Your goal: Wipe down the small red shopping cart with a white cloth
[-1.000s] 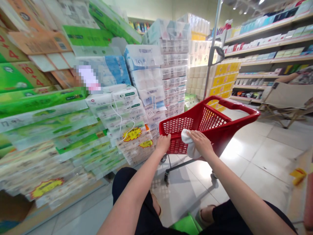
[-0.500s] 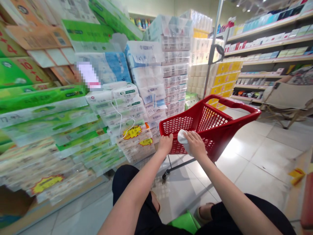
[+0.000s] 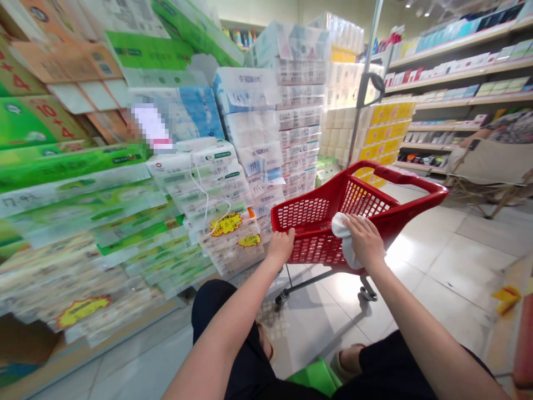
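A red plastic shopping cart (image 3: 318, 253) with perforated sides stands in front of my knees. My left hand (image 3: 281, 244) is closed over the near left corner of its basket rim. In my right hand (image 3: 366, 239) is a white cloth (image 3: 348, 244), pressed over the rim and near side of the basket, farther right. Part of the cloth hangs down the outside of the perforated wall. The fingers of my right hand lie over the cloth, partly hiding it.
Stacked tissue packs (image 3: 258, 150) rise close on the left and behind the cart. A metal pole (image 3: 353, 130) stands beyond it. At right are stocked shelves (image 3: 453, 72) and a folding chair (image 3: 487, 161) with a person in it. A green object (image 3: 318, 378) lies between my feet.
My right hand has slid the white cloth to the right along the cart's rim. My left hand keeps its hold on the corner.
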`<action>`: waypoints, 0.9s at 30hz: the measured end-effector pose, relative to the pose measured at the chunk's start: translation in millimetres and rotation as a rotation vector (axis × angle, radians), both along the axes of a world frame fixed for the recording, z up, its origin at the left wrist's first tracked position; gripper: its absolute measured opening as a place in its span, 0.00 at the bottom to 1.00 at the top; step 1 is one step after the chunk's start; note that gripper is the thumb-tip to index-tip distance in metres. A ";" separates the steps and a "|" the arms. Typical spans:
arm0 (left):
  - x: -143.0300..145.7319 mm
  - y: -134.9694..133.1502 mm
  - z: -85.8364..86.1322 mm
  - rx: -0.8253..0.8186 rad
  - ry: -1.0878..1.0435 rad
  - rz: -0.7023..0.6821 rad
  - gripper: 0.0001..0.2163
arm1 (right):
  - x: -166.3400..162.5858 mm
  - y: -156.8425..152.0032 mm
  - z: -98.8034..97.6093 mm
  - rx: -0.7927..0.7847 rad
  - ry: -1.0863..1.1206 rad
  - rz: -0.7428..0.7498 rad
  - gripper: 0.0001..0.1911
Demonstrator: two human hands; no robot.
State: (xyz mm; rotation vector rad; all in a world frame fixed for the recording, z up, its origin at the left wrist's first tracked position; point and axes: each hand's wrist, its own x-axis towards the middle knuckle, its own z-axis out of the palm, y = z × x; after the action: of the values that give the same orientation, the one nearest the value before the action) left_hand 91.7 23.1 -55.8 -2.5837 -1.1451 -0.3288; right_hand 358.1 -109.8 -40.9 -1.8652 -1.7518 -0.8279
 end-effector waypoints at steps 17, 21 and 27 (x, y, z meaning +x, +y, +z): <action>9.8 -10.2 9.3 -0.054 -0.030 -0.076 0.12 | -14.3 20.7 0.3 -0.116 -0.085 0.196 0.30; 15.8 -22.5 9.4 -0.083 -0.044 -0.108 0.12 | 38.3 3.4 10.8 -0.073 -0.081 0.060 0.30; 41.1 -34.2 4.9 -0.066 -0.063 -0.118 0.12 | 12.8 3.8 -4.7 0.004 0.004 -0.038 0.28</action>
State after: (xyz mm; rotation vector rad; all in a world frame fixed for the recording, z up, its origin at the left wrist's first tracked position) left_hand 132.8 -11.2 -50.8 -2.7233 -1.0433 -0.4083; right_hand 370.9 -106.0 -45.6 -1.9018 -1.7161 -0.8404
